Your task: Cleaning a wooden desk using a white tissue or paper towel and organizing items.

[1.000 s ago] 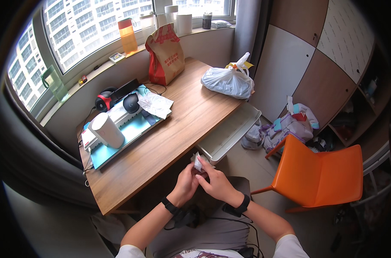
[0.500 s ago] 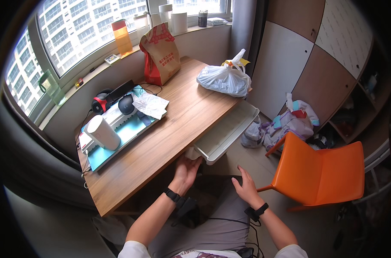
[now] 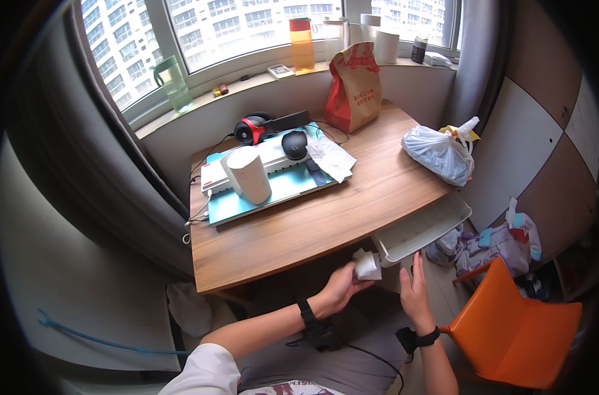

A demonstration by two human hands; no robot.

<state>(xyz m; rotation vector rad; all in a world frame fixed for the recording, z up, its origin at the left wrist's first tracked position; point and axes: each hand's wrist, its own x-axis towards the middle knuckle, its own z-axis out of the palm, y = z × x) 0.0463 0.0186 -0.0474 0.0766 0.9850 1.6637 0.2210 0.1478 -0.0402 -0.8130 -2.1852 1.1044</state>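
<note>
A crumpled white tissue (image 3: 367, 265) sits in the grip of my left hand (image 3: 339, 286), just below the table's front edge. My right hand (image 3: 414, 293) holds nothing; its fingers are stretched upward near the front of a white pull-out drawer (image 3: 421, 232). Whether the right fingertips touch the drawer's front I cannot tell. That drawer is slid out from under the wooden table (image 3: 273, 247), and the part of it in view holds nothing I can make out.
On the table are a white cylinder (image 3: 250, 176), a keyboard, a mouse (image 3: 295, 145), headphones (image 3: 252, 129), a paper bag (image 3: 355, 89) and a tied plastic bag (image 3: 437, 151). An orange chair (image 3: 520, 322) stands at right, near bags on the floor (image 3: 500, 249).
My view has turned left, shifting the table rightward in the picture. My left hand has come away from the drawer's corner with the tissue. My right hand has moved closer to the drawer.
</note>
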